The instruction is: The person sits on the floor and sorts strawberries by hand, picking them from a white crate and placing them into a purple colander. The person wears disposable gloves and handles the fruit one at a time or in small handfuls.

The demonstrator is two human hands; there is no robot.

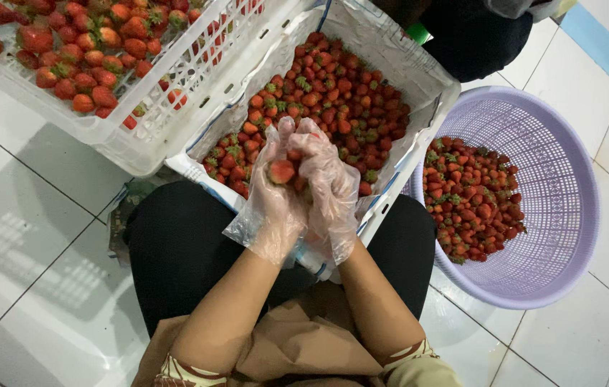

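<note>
Head view shows, at the frame centre, one strawberry [281, 172] held between both gloved hands. The left hand [272, 197] has its fingers closed on the berry from the left; the right hand [329, 190] curls just beside it, above the lined crate [419, 79].

Both forearms reach forward from the lap. The left hand [273, 192] and right hand [331, 188], in clear plastic gloves, press together, fingers [284, 136] curled inward.
</note>
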